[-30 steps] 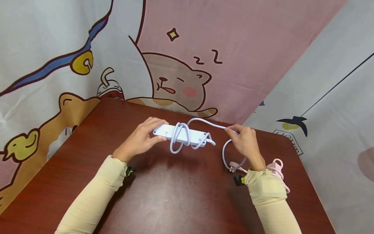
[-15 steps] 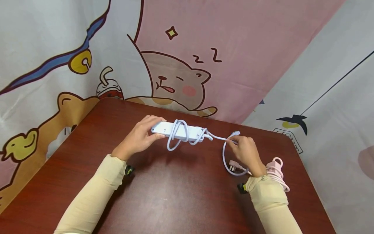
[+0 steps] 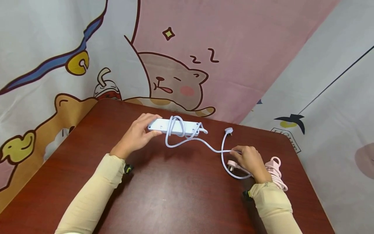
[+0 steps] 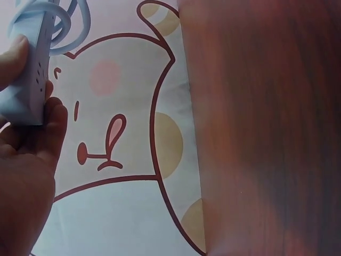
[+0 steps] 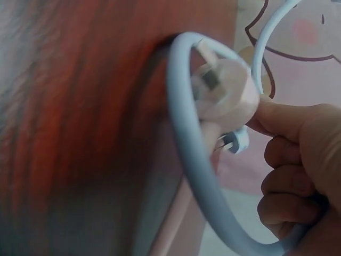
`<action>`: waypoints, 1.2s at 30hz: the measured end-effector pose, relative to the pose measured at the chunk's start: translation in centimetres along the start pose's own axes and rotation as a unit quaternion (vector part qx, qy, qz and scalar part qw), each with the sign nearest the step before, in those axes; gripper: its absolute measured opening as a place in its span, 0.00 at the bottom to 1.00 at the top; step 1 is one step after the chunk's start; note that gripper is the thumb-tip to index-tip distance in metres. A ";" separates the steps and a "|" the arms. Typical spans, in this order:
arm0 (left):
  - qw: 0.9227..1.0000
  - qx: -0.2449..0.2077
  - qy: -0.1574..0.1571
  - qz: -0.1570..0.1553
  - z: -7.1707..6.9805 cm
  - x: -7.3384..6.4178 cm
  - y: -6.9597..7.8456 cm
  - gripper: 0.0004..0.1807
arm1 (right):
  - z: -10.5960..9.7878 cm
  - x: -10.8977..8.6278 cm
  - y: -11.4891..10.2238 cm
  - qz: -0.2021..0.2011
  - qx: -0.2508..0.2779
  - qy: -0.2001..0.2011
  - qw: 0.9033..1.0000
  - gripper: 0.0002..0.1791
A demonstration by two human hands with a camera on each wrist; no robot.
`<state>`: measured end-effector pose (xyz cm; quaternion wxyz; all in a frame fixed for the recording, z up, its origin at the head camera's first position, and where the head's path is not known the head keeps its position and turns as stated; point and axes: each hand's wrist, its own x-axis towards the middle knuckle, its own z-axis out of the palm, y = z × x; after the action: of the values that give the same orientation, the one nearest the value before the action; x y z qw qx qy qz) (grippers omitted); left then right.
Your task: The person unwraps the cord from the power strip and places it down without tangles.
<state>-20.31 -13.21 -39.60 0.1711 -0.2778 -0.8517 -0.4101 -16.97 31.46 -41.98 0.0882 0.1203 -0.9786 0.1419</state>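
My left hand (image 3: 137, 135) grips one end of a pale blue power strip (image 3: 157, 125), thumb on one face and fingers behind, above the table. Loops of the strip's own cord (image 3: 167, 138) wrap around its middle and far end; outlet slots show on its side in the left wrist view. From there the cord runs right to my right hand (image 3: 248, 162), which pinches it with fingers curled. Past that hand the cord bends in a loop (image 5: 186, 117) back to its plug (image 3: 229, 130), which lies toward the table's back edge.
A pink power strip (image 3: 274, 165) wound in its cord lies at the right, partly behind the right wrist. Its pink plug (image 3: 232, 164) sits inside the blue cord's loop. A cartoon-printed curtain (image 3: 245, 39) hangs along the back of the brown table (image 3: 175, 195).
My right hand has moved down and slightly right, drawing the cord lower. The blue plug now shows on the far side of that hand. The strip has shifted slightly left and up.
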 end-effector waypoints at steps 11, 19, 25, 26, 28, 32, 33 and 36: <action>1.000 0.010 0.012 -0.010 0.2 0.3 -0.6 0.25 | 0.4 -0.5 1.0 -0.001 0.002 -0.038 0.999 0.10; 1.000 0.008 -0.001 -0.021 0.5 0.2 -0.6 0.25 | 0.5 -0.4 0.6 -0.018 0.006 -0.045 0.999 0.11; 1.000 0.009 -0.003 -0.025 0.5 0.2 -0.4 0.25 | -0.3 0.0 -1.5 -0.015 -0.005 -0.023 1.000 0.17; 1.000 0.010 -0.003 -0.024 0.5 0.2 -0.4 0.25 | -0.4 0.2 -2.0 -0.017 -0.004 -0.005 1.000 0.17; 1.000 0.011 -0.004 -0.024 0.6 0.3 -0.4 0.25 | -0.8 0.4 -3.5 -0.021 0.002 0.039 0.999 0.14; 1.000 0.011 -0.009 -0.023 0.6 0.4 -0.3 0.25 | -1.5 1.2 -7.4 -0.049 0.032 0.130 0.990 0.07; 1.000 0.012 -0.010 -0.024 0.7 0.4 -0.3 0.25 | -1.6 1.4 -8.6 -0.061 0.042 0.145 0.987 0.06; 0.999 0.015 -0.009 -0.027 0.6 0.4 -0.2 0.25 | -1.5 2.0 -12.1 -0.101 0.069 0.171 0.978 0.04</action>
<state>-20.81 -12.69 -39.94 0.1566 -0.2557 -0.8664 -0.3992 -15.52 20.20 -37.01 0.2594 0.1987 -0.9197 0.2178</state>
